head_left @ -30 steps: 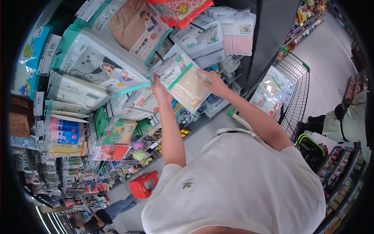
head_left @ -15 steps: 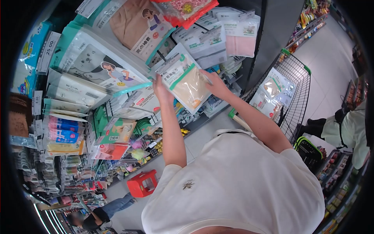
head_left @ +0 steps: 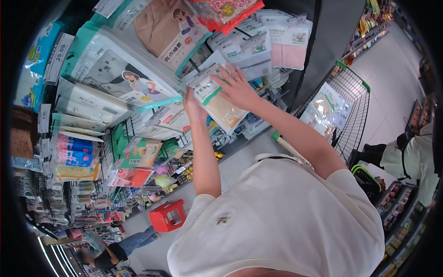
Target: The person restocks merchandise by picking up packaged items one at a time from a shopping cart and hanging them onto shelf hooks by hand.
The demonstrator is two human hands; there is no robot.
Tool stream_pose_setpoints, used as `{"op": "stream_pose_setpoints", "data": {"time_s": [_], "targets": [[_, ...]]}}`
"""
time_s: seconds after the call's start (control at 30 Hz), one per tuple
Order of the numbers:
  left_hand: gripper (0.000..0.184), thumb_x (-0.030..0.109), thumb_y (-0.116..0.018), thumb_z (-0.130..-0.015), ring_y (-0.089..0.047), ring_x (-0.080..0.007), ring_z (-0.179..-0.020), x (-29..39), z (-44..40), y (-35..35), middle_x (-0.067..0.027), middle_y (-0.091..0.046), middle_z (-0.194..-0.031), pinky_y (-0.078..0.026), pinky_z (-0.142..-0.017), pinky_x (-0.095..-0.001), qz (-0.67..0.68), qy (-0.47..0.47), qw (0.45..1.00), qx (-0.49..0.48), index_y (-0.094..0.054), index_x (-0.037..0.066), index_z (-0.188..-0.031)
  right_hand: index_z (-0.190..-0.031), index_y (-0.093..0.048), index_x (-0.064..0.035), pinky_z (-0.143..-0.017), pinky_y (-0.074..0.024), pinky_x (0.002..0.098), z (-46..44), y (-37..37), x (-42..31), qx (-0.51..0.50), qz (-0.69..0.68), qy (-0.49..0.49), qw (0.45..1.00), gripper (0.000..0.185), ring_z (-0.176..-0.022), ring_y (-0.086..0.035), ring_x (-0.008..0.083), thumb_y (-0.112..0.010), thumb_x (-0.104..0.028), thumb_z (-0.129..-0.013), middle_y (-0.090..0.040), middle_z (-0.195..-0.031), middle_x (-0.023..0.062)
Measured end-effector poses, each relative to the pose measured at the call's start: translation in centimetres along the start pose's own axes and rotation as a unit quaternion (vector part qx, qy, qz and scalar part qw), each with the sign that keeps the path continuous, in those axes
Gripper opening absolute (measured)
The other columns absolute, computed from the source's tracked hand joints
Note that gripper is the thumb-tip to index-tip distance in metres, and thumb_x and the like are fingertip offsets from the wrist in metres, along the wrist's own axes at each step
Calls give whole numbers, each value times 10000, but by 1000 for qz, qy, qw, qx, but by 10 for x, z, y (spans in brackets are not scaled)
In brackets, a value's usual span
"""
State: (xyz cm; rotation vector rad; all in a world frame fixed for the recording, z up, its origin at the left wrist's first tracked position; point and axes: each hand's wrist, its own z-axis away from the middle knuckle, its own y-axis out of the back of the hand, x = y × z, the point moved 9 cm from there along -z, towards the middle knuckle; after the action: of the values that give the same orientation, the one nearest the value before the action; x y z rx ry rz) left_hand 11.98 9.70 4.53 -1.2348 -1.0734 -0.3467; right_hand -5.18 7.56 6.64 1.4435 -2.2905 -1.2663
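A flat clear pack with beige contents, a green band and a white printed top (head_left: 223, 111) is at the front of a display hook. My left hand (head_left: 194, 108) is closed round its left edge. Across the upper right of the pack lies my right hand (head_left: 237, 90), fingers spread and covering part of the print. Whether the pack still hangs on the hook is hidden. Just left are large white-and-teal bags with a cartoon figure (head_left: 115, 69). White packs (head_left: 247, 51) and a pink pack (head_left: 288, 53) hang to the right.
A wire shopping cart (head_left: 357, 120) holding flat packs stands at right, near a person in light clothing (head_left: 408, 152). A red stool (head_left: 167, 216) is on the floor at lower left. Beyond it is another person in jeans (head_left: 138, 242).
My right hand has moved from the pack's right edge up and left onto its front, its fingers now spread. My left hand keeps its hold on the left edge.
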Motion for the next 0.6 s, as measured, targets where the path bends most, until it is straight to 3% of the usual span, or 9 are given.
{"op": "stream_pose_setpoints", "data": {"time_s": [0.17, 0.33, 0.43, 0.6], "targets": [[435, 157, -494, -1034, -606, -305, -1165, 0, 0, 4, -194, -554, -1318, -535, -951, -437, -9, -10, 1000, -13, -368, -36, -1403, -1450, -453, -160, -1187, -147, 608, -20, -7, -12, -29, 60, 33, 997, 567, -1494, -172, 392, -599, -346, -935, -428, -1480, 89], [386, 168, -492, -1039, -607, -285, -1162, -1, 3, 7, -164, -580, -1298, -529, -952, -436, -16, -5, 1000, -23, -429, 12, -1386, -1391, -496, -121, -1190, -162, 595, -23, -2, -28, 9, 56, 85, 995, 525, -1417, -315, 377, -609, -324, -920, -490, -1394, 67], [370, 167, -502, -1038, -631, -271, -1123, 2, 7, 4, -172, -600, -1276, -533, -930, -404, -4, -13, 1000, -22, -473, -50, -1336, -1383, -500, -116, -1190, -174, 586, -25, -3, -31, 6, 58, 89, 994, 522, -1360, -379, 351, -612, -318, -914, -508, -1363, 61], [372, 178, -515, -1038, -633, -263, -1115, -3, 5, 10, -160, -609, -1260, -530, -930, -394, 2, -5, 1000, -21, -476, -44, -1334, -1377, -504, -112, -1190, -185, 579, -27, -1, -32, -2, 68, 88, 994, 513, -1328, -405, 337, -613, -303, -913, -515, -1328, 68]]}}
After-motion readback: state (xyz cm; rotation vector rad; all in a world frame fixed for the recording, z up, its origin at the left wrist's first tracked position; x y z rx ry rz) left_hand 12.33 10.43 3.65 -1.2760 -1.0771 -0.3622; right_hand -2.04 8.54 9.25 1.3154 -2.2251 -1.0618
